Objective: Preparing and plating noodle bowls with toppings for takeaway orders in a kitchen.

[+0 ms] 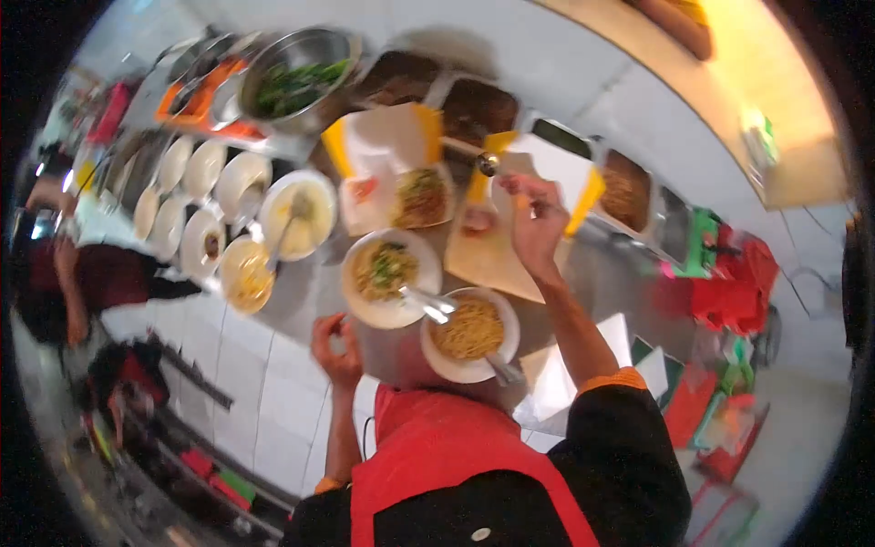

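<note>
My right hand [536, 212] is over the farther part of an opened paper food wrapper [495, 256], its fingers bent near a small reddish morsel; blur hides whether it holds anything. My left hand [337, 349] hovers at the counter's near edge, fingers curled loosely with a gap between them, holding nothing. Between the hands stand a white bowl of noodles topped with chopped greens [393, 267] and a white bowl of plain noodles [472, 331], both with metal utensils. A second opened wrapper [359, 212] bears noodles with greens and reddish sauce [422, 198].
White bowls [246, 273] with pale or yellow contents line the left side. Behind stand a metal bowl of leafy greens [301, 78] and metal food trays [625, 191]. Red plastic bags [735, 280] lie right. Other people [68, 273] are at the far left; an arm [677, 27] shows at the top.
</note>
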Demonstrator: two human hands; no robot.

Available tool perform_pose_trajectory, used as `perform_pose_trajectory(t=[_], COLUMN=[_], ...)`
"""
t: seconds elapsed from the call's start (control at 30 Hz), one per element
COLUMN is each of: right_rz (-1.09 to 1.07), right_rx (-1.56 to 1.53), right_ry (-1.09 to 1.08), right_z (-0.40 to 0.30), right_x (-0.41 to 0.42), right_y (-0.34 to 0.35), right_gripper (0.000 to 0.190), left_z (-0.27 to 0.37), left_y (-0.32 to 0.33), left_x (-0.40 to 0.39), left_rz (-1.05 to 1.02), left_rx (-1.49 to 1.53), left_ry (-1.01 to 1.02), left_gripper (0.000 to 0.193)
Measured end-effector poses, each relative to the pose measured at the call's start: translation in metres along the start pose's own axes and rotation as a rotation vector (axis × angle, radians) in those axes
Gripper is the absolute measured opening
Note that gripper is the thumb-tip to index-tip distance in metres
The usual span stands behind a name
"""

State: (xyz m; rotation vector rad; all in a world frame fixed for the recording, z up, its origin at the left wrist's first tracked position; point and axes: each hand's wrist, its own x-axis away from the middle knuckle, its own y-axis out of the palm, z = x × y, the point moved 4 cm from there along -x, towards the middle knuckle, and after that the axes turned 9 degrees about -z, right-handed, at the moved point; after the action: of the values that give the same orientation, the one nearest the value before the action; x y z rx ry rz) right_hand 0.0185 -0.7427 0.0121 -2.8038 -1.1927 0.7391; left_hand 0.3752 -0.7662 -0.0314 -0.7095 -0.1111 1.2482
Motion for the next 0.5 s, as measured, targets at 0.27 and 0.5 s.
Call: perform_pose_trajectory(t=[0.27,0.5], right_rz=[0.116,-0.053], right_rx=[0.62,0.541], right_ry=[0.063,0.406], right_z=[0.093,0.108], right_x=[-0.059,-0.04], right_y=[-0.221,-0.203], right_gripper=[0.004,0.007], left_z=[0.021,0.042], left_y=[0.006,0.012], left_x=[-0.022,-0.037], left_rz=[0.011,-0.034], left_rx=[-0.002,-0.017], left_ry=[0.044,0.14], left_gripper=[0.011,0.012])
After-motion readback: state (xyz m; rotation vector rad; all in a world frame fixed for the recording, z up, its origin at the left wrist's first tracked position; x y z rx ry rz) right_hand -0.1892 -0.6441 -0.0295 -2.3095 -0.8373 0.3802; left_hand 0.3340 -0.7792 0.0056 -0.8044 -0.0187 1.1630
